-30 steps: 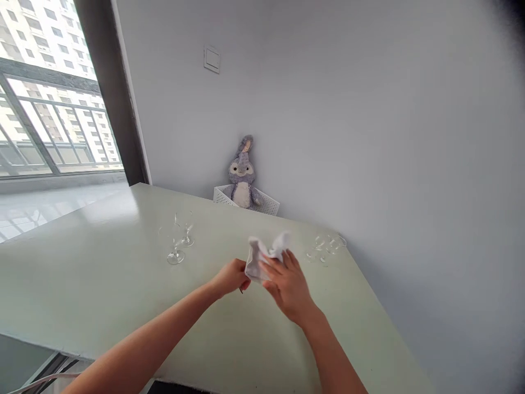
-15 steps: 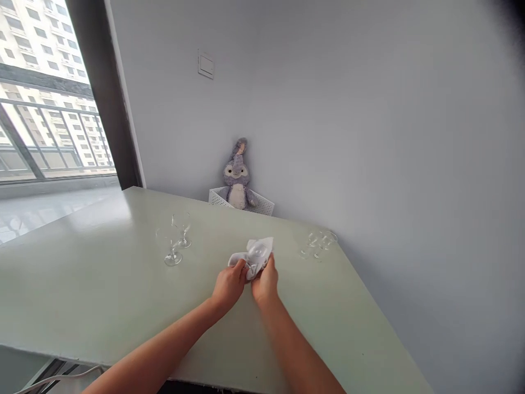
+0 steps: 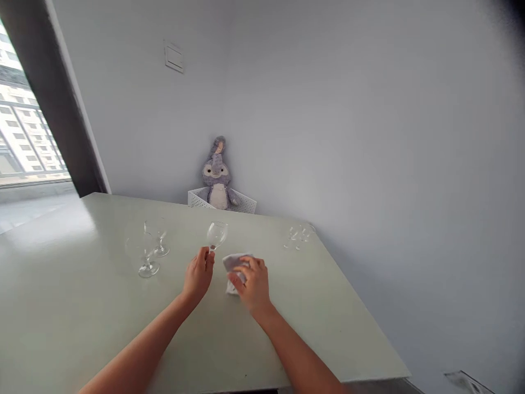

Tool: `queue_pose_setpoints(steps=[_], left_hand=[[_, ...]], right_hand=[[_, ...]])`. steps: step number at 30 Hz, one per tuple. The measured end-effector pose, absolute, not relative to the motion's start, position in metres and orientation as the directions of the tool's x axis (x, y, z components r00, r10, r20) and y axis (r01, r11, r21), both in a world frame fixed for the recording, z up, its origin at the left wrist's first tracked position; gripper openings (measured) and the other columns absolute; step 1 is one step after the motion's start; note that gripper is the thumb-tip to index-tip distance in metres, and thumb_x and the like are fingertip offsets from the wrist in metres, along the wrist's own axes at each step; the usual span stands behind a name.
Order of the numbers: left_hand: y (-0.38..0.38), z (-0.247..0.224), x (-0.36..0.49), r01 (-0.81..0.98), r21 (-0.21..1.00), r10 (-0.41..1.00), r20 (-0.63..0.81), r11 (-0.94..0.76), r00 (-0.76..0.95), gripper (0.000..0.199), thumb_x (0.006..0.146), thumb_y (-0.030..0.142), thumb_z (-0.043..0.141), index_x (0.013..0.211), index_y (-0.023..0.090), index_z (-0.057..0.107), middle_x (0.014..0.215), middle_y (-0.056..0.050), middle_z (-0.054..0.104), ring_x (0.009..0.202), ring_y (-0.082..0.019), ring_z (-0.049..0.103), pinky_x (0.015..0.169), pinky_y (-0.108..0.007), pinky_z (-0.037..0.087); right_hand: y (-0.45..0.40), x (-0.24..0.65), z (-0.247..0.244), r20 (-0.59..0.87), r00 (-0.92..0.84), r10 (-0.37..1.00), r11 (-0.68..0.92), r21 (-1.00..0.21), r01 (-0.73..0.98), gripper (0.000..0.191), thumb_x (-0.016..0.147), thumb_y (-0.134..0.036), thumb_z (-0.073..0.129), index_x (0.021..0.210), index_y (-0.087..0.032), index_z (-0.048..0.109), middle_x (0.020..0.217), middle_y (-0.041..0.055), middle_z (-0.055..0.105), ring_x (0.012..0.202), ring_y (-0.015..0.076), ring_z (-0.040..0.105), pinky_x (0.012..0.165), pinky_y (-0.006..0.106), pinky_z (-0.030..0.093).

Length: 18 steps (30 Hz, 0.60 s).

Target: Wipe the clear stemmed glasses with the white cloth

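Pinched in my left hand is the stem of a clear stemmed glass, held upright with its bowl above my fingers. To the right, my right hand has its fingers spread over a white cloth, whose left side shows beside my thumb. The fingers look loose, not closed on the cloth. Two clear stemmed glasses stand on the table left of my left hand. Further back on the right are more small clear glasses.
The pale green table reaches back to the wall. Behind its far edge a grey plush rabbit sits in a white perforated basket. A window is at the far left.
The glass has come out of the cloth and moved left in my left hand. My right hand has opened over the cloth. The view has turned right.
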<state>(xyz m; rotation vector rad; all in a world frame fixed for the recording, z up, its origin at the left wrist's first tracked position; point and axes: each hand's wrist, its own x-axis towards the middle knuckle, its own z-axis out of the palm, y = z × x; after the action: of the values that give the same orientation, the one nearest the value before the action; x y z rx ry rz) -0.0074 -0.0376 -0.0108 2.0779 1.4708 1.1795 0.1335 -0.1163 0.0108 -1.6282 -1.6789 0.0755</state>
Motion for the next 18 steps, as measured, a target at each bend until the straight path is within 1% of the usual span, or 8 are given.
queue_pose_setpoints(steps=[2,3,5,7,9,12,15,18], left_hand=[[-0.045,-0.012,-0.002,0.593,0.599,0.823,0.525,-0.537,0.215,0.020,0.087,0.030,0.032,0.100,0.019,0.043,0.071,-0.001,0.059,0.063,-0.016,0.055,0.059,-0.026,0.039],[-0.050,-0.013,0.002,0.563,0.557,0.772,0.574,-0.611,0.271,0.022,0.086,0.027,0.033,0.106,0.018,0.041,0.074,-0.002,0.060,0.068,-0.017,0.057,0.063,-0.028,0.041],[-0.060,-0.014,0.008,0.491,0.472,0.664,0.653,-0.732,0.363,0.026,0.086,0.020,0.033,0.112,0.018,0.038,0.078,-0.003,0.063,0.074,-0.017,0.059,0.070,-0.030,0.043],[-0.067,-0.014,0.010,0.465,0.428,0.612,0.693,-0.775,0.381,0.027,0.086,0.017,0.033,0.112,0.017,0.038,0.078,-0.003,0.064,0.076,-0.017,0.059,0.073,-0.030,0.043],[-0.070,-0.012,0.011,0.479,0.438,0.623,0.700,-0.761,0.349,0.027,0.086,0.018,0.035,0.112,0.017,0.037,0.076,-0.002,0.064,0.074,-0.016,0.060,0.072,-0.030,0.044],[-0.070,-0.009,0.013,0.471,0.470,0.647,0.680,-0.746,0.346,0.026,0.087,0.022,0.036,0.112,0.017,0.037,0.074,-0.001,0.063,0.071,-0.016,0.060,0.070,-0.030,0.044],[-0.070,0.000,0.024,0.430,0.488,0.643,0.663,-0.760,0.383,0.020,0.088,0.023,0.034,0.105,0.018,0.041,0.079,-0.003,0.063,0.075,-0.017,0.060,0.070,-0.030,0.044],[-0.073,0.012,0.038,0.439,0.489,0.655,0.618,-0.754,0.436,0.018,0.087,0.024,0.034,0.099,0.020,0.046,0.092,-0.007,0.062,0.085,-0.019,0.057,0.078,-0.032,0.042]], right_hand=[[-0.111,0.136,0.020,0.478,0.216,0.851,0.163,-0.632,0.758,0.032,0.074,-0.050,0.056,0.084,-0.023,0.068,0.104,0.0073,0.056,0.100,0.0236,0.045,0.083,0.036,0.035],[-0.107,0.136,0.021,0.430,0.218,0.876,0.173,-0.702,0.691,0.034,0.072,-0.052,0.057,0.085,-0.022,0.068,0.098,0.0074,0.057,0.095,0.0227,0.047,0.079,0.034,0.037],[-0.101,0.136,0.020,0.241,0.132,0.961,0.153,-0.869,0.471,0.041,0.071,-0.055,0.056,0.090,-0.020,0.066,0.081,0.0050,0.058,0.076,0.0183,0.051,0.065,0.030,0.039],[-0.098,0.137,0.016,0.060,0.003,0.998,0.057,-0.975,0.215,0.046,0.072,-0.055,0.054,0.099,-0.018,0.063,0.066,0.0006,0.054,0.057,0.0126,0.046,0.052,0.025,0.035],[-0.098,0.138,0.014,0.010,-0.005,1.000,0.010,-1.000,0.027,0.048,0.070,-0.051,0.059,0.106,-0.018,0.059,0.063,-0.0020,0.052,0.051,0.0092,0.040,0.048,0.023,0.032],[-0.103,0.138,0.017,0.045,0.131,0.990,0.063,-0.989,-0.133,0.044,0.064,-0.041,0.068,0.102,-0.019,0.060,0.059,-0.0049,0.048,0.050,0.0070,0.036,0.049,0.022,0.031],[-0.107,0.138,0.024,0.040,0.212,0.976,0.087,-0.972,-0.219,0.035,0.062,-0.036,0.070,0.090,-0.017,0.062,0.055,-0.0059,0.047,0.049,0.0065,0.037,0.048,0.021,0.031],[-0.108,0.149,0.027,0.063,0.285,0.957,0.128,-0.969,-0.213,0.031,0.064,-0.038,0.067,0.085,-0.017,0.059,0.057,-0.0051,0.050,0.048,0.0070,0.040,0.048,0.021,0.033]])
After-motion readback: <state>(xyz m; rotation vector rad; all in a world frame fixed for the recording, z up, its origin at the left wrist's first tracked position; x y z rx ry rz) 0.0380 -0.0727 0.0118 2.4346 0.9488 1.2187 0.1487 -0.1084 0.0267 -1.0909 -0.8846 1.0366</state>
